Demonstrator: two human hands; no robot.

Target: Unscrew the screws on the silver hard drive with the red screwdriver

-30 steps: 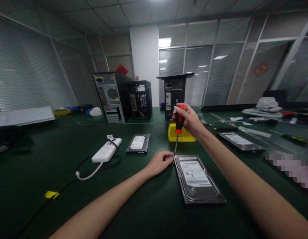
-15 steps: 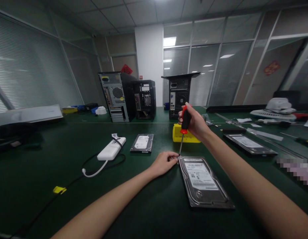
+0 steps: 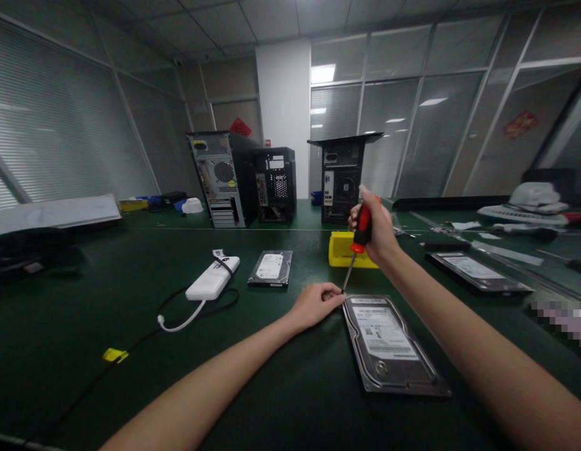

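Observation:
My right hand [image 3: 377, 228] is closed around the red and black handle of a screwdriver [image 3: 363, 228]. The tool leans, its shaft running down and left to a tip by the far left corner of a hard drive [image 3: 388, 344]. That drive lies label up on the green table [image 3: 281, 388]. At the same corner, my left hand [image 3: 318, 304] has its thumb and forefinger pinched together close to the tip; whatever lies between them is too small to name. Just beyond the drive sits a yellow box [image 3: 341, 250], partly behind my right hand.
Left of centre are a second hard drive [image 3: 270, 268] and a white power strip [image 3: 214, 279] with its cable. Another drive [image 3: 478, 272] lies at the right. Computer cases [image 3: 224, 181] stand at the back, and a white cap [image 3: 537, 199] is at the far right.
The screwdriver handle has tilted further right with my right hand. The view has shifted slightly, and my left fingertips remain by the drive's corner.

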